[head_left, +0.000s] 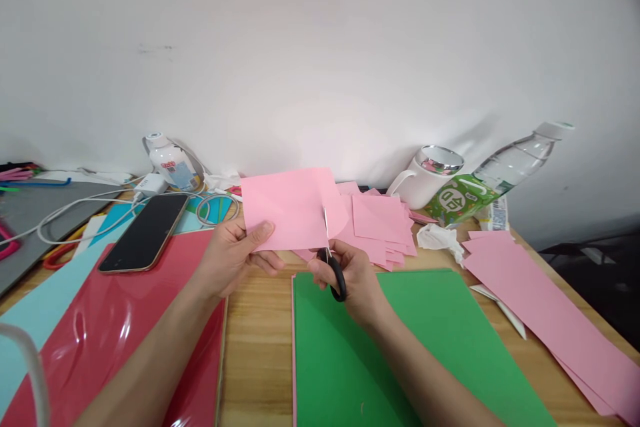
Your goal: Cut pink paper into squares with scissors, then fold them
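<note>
A sheet of pink paper (pixel 287 210) is held up over the table, its left edge pinched between the thumb and fingers of my left hand (pixel 250 247). My right hand (pixel 353 273) grips black-handled scissors (pixel 338 277), with fingers through the loops. The blades point up and lie across the right part of the sheet, where a strip bends away to the right. Behind the scissors lies a loose pile of cut pink paper pieces (pixel 377 219). Below my right hand is a stack of green paper (pixel 420 333) with a pink edge under it.
Left are a phone (pixel 145 233), red paper in clear wrap (pixel 130 333), a white cable and a small white bottle (pixel 173 163). Right are a white mug (pixel 425 177), a leaning clear bottle (pixel 520 157), a green packet (pixel 460 199), crumpled tissue (pixel 441 240) and long pink strips (pixel 545 313).
</note>
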The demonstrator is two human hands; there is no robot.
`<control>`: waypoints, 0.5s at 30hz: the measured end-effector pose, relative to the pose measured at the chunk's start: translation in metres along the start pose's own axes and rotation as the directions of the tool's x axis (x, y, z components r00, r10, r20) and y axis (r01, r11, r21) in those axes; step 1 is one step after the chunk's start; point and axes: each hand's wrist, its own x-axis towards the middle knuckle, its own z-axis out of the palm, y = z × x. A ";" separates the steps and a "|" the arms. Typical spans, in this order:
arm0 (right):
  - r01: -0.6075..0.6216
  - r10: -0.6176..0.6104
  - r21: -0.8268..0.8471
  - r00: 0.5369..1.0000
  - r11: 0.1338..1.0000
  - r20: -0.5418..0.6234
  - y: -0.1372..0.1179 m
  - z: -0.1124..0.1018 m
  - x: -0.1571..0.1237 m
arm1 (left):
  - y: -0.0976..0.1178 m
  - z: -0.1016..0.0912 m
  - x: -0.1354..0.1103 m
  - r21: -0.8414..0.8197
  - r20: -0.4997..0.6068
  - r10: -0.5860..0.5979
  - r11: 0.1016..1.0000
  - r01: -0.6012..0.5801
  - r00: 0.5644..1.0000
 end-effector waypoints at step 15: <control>-0.015 0.015 0.009 1.000 1.000 -0.009 0.000 0.000 0.001 | -0.001 -0.002 0.003 -0.041 0.023 0.020 0.999 -0.019 1.000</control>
